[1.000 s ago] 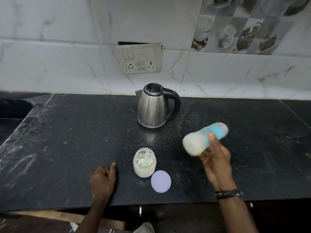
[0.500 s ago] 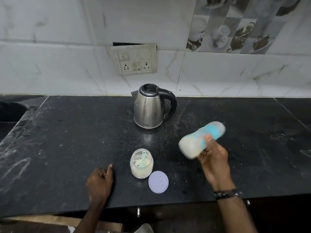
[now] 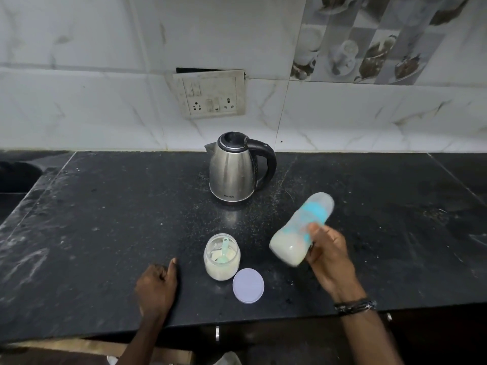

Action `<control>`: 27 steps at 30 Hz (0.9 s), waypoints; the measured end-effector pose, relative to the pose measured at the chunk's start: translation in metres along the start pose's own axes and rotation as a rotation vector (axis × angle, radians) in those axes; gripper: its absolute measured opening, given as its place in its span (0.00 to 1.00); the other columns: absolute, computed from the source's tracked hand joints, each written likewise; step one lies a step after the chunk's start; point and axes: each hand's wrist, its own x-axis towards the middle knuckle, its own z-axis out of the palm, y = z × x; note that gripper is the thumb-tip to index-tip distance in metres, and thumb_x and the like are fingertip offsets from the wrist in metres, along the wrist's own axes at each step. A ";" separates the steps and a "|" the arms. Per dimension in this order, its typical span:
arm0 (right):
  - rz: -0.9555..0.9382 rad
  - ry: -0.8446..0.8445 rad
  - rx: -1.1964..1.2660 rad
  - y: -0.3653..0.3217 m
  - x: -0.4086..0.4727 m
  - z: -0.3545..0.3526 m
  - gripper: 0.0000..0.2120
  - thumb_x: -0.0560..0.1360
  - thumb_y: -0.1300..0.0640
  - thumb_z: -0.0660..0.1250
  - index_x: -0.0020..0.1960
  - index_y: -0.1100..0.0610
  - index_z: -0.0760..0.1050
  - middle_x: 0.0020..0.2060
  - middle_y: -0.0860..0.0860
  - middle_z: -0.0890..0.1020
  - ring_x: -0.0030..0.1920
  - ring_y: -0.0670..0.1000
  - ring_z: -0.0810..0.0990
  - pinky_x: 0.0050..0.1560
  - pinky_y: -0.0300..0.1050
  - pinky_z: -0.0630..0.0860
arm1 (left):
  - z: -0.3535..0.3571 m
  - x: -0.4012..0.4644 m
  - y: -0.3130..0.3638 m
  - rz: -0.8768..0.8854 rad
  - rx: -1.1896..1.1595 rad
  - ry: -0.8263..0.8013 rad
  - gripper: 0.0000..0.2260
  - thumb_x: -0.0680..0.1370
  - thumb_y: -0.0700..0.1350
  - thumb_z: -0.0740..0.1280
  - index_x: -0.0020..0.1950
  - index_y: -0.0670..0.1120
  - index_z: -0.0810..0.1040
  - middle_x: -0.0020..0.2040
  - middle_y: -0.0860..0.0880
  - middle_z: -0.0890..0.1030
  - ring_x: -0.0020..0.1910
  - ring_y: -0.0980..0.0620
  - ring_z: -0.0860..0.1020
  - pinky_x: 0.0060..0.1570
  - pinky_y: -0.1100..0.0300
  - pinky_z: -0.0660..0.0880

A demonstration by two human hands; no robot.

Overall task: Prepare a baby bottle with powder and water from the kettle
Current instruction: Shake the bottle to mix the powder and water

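My right hand (image 3: 328, 255) grips a capped baby bottle (image 3: 300, 231) with a blue ring, tilted in the air with its milky base toward me and its cap pointing away to the right; it looks blurred. A steel kettle (image 3: 233, 169) with a black handle stands shut at the back of the black counter (image 3: 105, 219). In front of it sits an open glass jar of powder (image 3: 222, 256) with a green scoop (image 3: 224, 250) inside. My left hand (image 3: 156, 285) rests on the counter left of the jar, fingers curled under, thumb out, holding nothing.
The jar's round lilac lid (image 3: 248, 285) lies flat just right of the jar. A switch and socket plate (image 3: 209, 93) hangs on the tiled wall behind the kettle. The counter's front edge runs just under my wrists; a dark sink recess (image 3: 18, 175) is at far left.
The bottle has shifted slightly in my right hand's grip, tilting a little more upright, with motion blur. My left hand stays on the counter. The camera drifted a little.
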 end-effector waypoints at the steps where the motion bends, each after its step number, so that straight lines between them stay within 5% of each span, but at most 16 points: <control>1: 0.007 0.032 0.073 0.000 0.002 0.000 0.23 0.59 0.43 0.80 0.45 0.59 0.85 0.41 0.53 0.86 0.37 0.48 0.83 0.35 0.42 0.81 | 0.000 -0.001 0.000 0.002 -0.003 -0.005 0.25 0.79 0.52 0.71 0.25 0.44 0.68 0.25 0.48 0.73 0.26 0.48 0.73 0.32 0.56 0.65; 4: 0.024 0.057 -0.083 0.000 0.003 0.003 0.34 0.53 0.38 0.81 0.48 0.61 0.82 0.36 0.53 0.85 0.30 0.47 0.79 0.25 0.37 0.74 | 0.000 -0.002 0.000 0.005 0.003 0.000 0.26 0.79 0.52 0.71 0.25 0.45 0.68 0.25 0.48 0.72 0.25 0.49 0.72 0.32 0.56 0.64; 9: 0.036 0.027 0.142 0.001 0.003 0.000 0.24 0.57 0.42 0.82 0.45 0.58 0.85 0.41 0.53 0.85 0.36 0.47 0.83 0.33 0.41 0.80 | 0.001 -0.001 -0.002 0.004 -0.026 -0.003 0.24 0.79 0.51 0.71 0.27 0.44 0.70 0.26 0.48 0.74 0.27 0.47 0.73 0.32 0.55 0.68; 12: 0.038 0.022 -0.169 0.002 0.002 0.000 0.37 0.48 0.34 0.81 0.47 0.60 0.82 0.36 0.55 0.85 0.28 0.45 0.77 0.22 0.35 0.69 | 0.001 -0.002 -0.004 0.022 -0.024 0.011 0.23 0.79 0.51 0.72 0.28 0.44 0.70 0.26 0.47 0.74 0.27 0.47 0.73 0.32 0.54 0.70; 18: 0.054 0.043 -0.102 0.000 0.006 -0.004 0.27 0.56 0.42 0.79 0.47 0.59 0.83 0.36 0.51 0.85 0.30 0.45 0.76 0.25 0.35 0.69 | -0.001 -0.004 0.000 0.016 -0.022 0.002 0.22 0.79 0.50 0.72 0.28 0.43 0.71 0.27 0.47 0.75 0.27 0.46 0.74 0.33 0.53 0.72; 22: 0.064 -0.123 -0.150 0.001 -0.001 0.005 0.27 0.54 0.43 0.81 0.46 0.60 0.84 0.37 0.55 0.85 0.31 0.47 0.81 0.26 0.37 0.74 | -0.004 -0.003 0.003 -0.005 -0.035 0.007 0.22 0.79 0.49 0.72 0.28 0.43 0.72 0.27 0.46 0.75 0.28 0.45 0.74 0.34 0.52 0.74; 24: 0.053 -0.062 -0.027 0.000 0.004 0.004 0.29 0.52 0.41 0.83 0.45 0.58 0.85 0.38 0.53 0.85 0.33 0.46 0.81 0.31 0.39 0.77 | -0.003 -0.003 0.003 0.007 -0.024 0.001 0.23 0.79 0.49 0.72 0.27 0.43 0.71 0.27 0.46 0.75 0.27 0.45 0.74 0.33 0.52 0.72; 27: 0.070 -0.056 -0.203 -0.002 0.004 0.007 0.29 0.53 0.46 0.81 0.49 0.59 0.82 0.39 0.56 0.86 0.32 0.47 0.82 0.26 0.36 0.75 | -0.002 -0.002 0.001 0.002 -0.020 0.003 0.23 0.79 0.50 0.72 0.27 0.43 0.72 0.28 0.46 0.75 0.28 0.46 0.74 0.33 0.52 0.72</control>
